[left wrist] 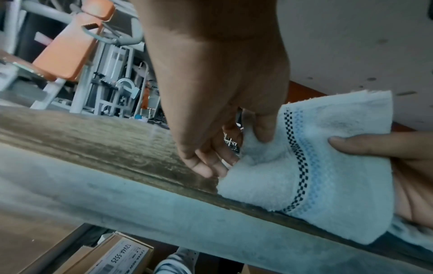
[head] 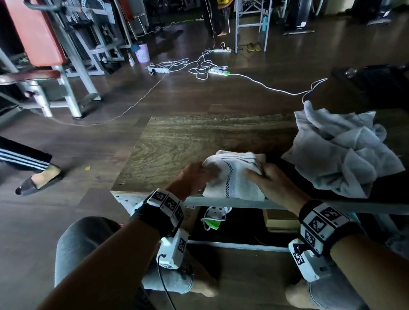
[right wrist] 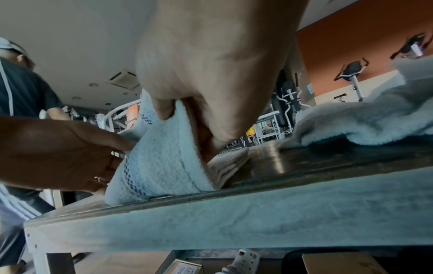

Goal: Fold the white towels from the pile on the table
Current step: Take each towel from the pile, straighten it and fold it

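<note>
A white towel (head: 233, 177) with a dark checkered stripe lies folded into a thick bundle at the near edge of the wooden table (head: 197, 136). My left hand (head: 195, 176) pinches its left end, thumb on top and fingers under the fold, as the left wrist view shows on the towel (left wrist: 316, 163). My right hand (head: 261, 175) grips the right end, thumb over the top layer and fingers tucked between the layers of the towel (right wrist: 164, 163). A loose pile of white towels (head: 340, 147) sits crumpled on the table's right side.
The table's far and left parts show bare wood. A cardboard box (left wrist: 117, 259) and a power strip (head: 213, 216) lie under the table. Another person's leg and shoe (head: 34, 178) stand on the floor at left. Gym machines (head: 51, 56) and cables (head: 194, 65) lie beyond.
</note>
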`<state>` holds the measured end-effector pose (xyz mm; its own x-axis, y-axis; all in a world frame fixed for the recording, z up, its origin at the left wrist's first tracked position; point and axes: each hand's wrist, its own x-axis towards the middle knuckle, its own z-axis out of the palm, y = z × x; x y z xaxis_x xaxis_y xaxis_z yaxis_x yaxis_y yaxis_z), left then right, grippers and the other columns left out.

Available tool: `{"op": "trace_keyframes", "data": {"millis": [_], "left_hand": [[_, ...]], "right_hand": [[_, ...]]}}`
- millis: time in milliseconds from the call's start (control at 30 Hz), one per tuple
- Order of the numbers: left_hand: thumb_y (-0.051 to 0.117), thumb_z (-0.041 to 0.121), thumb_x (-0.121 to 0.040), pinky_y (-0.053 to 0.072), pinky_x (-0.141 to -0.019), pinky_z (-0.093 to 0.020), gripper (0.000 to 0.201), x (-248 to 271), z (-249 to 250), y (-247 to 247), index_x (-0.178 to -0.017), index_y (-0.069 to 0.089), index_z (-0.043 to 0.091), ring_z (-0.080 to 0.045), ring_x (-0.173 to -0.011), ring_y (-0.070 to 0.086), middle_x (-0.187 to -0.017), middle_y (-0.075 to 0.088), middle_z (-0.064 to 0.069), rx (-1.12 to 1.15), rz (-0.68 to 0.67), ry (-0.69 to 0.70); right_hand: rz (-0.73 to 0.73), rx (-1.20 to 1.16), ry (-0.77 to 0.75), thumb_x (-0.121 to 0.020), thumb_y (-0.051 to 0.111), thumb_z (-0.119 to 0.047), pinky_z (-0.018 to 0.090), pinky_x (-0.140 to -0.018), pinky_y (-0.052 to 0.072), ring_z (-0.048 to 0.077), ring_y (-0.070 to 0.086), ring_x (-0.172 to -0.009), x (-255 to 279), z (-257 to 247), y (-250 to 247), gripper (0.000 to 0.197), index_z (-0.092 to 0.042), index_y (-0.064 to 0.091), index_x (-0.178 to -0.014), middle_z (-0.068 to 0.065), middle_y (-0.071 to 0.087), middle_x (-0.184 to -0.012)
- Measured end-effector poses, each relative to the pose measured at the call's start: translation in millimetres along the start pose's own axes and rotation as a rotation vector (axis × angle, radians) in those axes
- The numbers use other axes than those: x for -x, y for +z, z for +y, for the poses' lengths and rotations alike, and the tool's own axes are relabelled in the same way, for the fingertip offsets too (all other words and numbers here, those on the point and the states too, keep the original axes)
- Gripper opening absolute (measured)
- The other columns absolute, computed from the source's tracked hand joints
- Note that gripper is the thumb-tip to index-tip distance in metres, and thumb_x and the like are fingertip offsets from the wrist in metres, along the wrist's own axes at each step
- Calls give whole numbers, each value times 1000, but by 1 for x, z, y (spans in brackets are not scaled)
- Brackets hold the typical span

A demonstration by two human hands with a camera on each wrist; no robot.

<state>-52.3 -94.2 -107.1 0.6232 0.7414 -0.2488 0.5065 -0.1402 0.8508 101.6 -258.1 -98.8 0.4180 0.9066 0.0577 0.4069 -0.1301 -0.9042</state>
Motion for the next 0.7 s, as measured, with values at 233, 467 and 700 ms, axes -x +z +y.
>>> {"op": "trace_keyframes", "data": {"millis": [233,467,700], "left_hand": [[57,16,-95,45,-49,-19,14,-18,10,2,-96,67,7,-12,-56,55,-69,60,-2,170,159,39],[69,24,-84,47,-84,-29,51,-25,12,17,-127,47,8,-25,-102,60,-113,59,-8,-181,118,-4],[67,16,-84,51,-84,-34,49,-39,16,13,-128,47,6,-31,-104,62,-112,60,-11,-323,108,18]], "right_hand": [[133,39,120,-92,62,-29,33,-67,53,21,69,-84,-20,7,1,19,-16,66,-104,6,72,-92],[231,139,316,-93,59,-26,22,-49,38,9,56,-72,-36,20,-1,32,-12,44,-117,6,61,-100],[216,416,222,-89,63,-20,27,-80,52,26,54,-107,-42,27,0,42,-12,42,-124,12,50,-121]]}}
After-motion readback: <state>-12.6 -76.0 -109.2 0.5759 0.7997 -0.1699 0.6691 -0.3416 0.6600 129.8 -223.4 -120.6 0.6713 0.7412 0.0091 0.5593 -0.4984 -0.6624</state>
